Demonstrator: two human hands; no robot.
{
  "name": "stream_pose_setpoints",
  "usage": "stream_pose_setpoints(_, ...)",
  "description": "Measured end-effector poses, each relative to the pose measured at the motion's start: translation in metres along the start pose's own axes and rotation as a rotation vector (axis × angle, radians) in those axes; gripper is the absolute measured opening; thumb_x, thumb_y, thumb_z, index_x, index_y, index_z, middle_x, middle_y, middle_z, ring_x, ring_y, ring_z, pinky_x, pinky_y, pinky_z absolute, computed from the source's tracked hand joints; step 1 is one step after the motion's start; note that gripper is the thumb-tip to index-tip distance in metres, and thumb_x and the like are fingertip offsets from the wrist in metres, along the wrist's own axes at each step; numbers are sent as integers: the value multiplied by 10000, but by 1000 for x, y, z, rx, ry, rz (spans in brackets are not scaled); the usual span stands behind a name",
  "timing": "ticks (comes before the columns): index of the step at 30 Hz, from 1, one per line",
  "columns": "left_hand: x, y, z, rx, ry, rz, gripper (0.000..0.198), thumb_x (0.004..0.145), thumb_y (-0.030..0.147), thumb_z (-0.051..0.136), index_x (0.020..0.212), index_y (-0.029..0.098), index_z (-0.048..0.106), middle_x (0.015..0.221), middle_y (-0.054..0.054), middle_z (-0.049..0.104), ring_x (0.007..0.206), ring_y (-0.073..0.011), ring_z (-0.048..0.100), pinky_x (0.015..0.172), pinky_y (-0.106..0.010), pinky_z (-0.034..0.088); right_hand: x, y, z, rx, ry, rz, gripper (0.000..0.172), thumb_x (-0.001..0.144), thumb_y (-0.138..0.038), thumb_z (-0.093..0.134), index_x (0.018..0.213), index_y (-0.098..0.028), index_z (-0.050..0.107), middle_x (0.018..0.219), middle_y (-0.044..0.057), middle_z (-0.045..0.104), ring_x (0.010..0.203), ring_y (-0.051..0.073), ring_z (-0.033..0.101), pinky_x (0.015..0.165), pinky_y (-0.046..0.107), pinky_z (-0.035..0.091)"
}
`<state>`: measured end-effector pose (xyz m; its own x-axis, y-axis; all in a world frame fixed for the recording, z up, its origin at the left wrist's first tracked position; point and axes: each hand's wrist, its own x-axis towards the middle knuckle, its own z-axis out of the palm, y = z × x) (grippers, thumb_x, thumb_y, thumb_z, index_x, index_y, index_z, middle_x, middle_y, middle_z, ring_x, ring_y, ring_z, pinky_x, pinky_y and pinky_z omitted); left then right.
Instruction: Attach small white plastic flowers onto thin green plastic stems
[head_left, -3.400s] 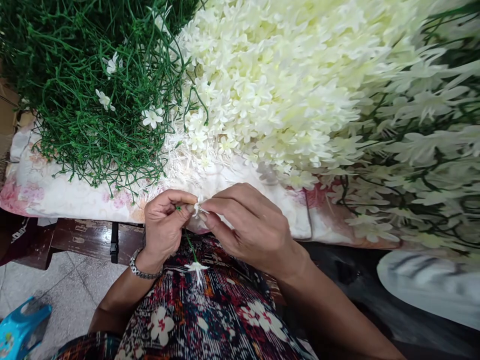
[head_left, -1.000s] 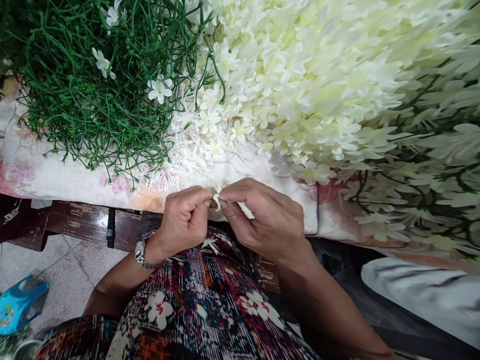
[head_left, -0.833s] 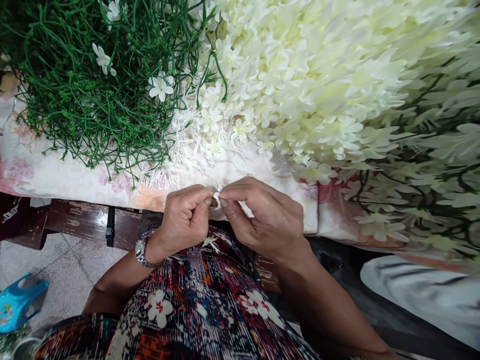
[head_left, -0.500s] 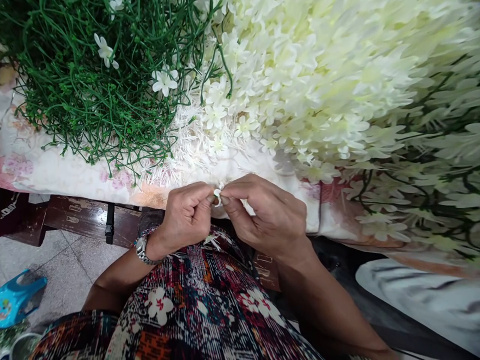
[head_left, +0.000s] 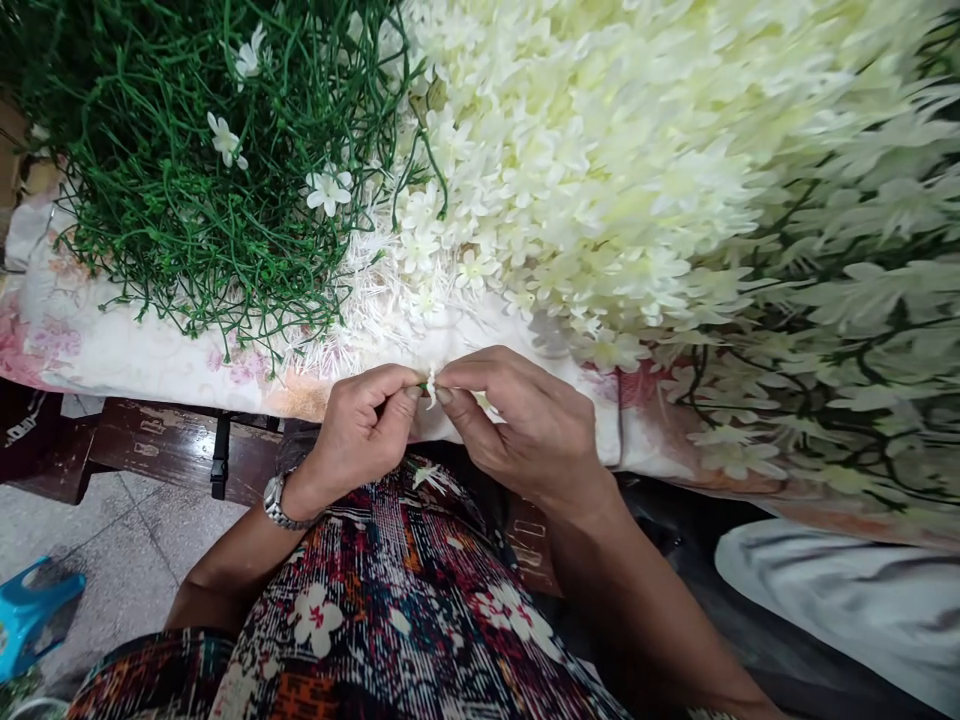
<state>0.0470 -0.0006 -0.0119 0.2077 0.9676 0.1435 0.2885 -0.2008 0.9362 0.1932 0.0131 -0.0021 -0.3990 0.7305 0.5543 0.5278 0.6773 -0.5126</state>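
Note:
My left hand (head_left: 366, 425) is closed in a pinch, with a bit of green stem (head_left: 423, 385) showing at its fingertips. Facing it, my right hand (head_left: 529, 425) pinches a small white artificial flower (head_left: 431, 388) between thumb and forefinger. The fingertips of both hands almost meet around the flower, so most of it is hidden. Both hands are over the front edge of the cloth-covered table (head_left: 150, 350). Below them, a loose flower piece (head_left: 427, 475) with white strands lies on my patterned clothing.
Green plastic stems (head_left: 217, 190) are heaped at the back left, a few white blossoms among them. Cream artificial flowers (head_left: 585, 170) pile up from the middle to the right. White thread-like strands (head_left: 367, 295) lie between. A blue stool (head_left: 34, 615) stands on the floor at left.
Both hands have shifted slightly left in view and stay pinched together. The white flower now shows upright between the fingertips, with green beside it. The whole view has shifted a little.

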Motion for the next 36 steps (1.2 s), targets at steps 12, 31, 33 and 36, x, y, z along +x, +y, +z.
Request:
stream_pose_setpoints(12,0,2,0,-61,67,-75,137,781,170,473,680,134,558,581,22,500,529,-60,444,507,-176,367,0,2,-4,-25,-51,-9,77,748,-74,481,765,-147,498,657,37,566,651,114,533,590,230,456)
stream_pose_setpoints(31,3,-1,2,-20,84,61,108,746,94,483,686,122,569,544,31,466,491,-46,412,466,-166,345,0,7,-4,-35,-144,-50,103,746,-63,462,777,-160,481,665,25,550,641,100,511,585,222,461)
stream_pose_setpoints(33,4,-1,1,-10,70,55,115,743,88,478,678,118,569,542,30,464,491,-46,411,468,-168,345,0,6,-4,-40,-142,-55,103,739,-57,471,773,-153,482,662,28,549,643,103,509,586,222,460)
stream_pose_setpoints(36,3,-1,0,14,48,46,130,739,83,472,661,109,572,537,27,460,491,-49,411,475,-176,344,0,6,-4,-45,-141,-60,106,734,-45,477,760,-148,482,650,27,546,633,100,501,581,218,456)
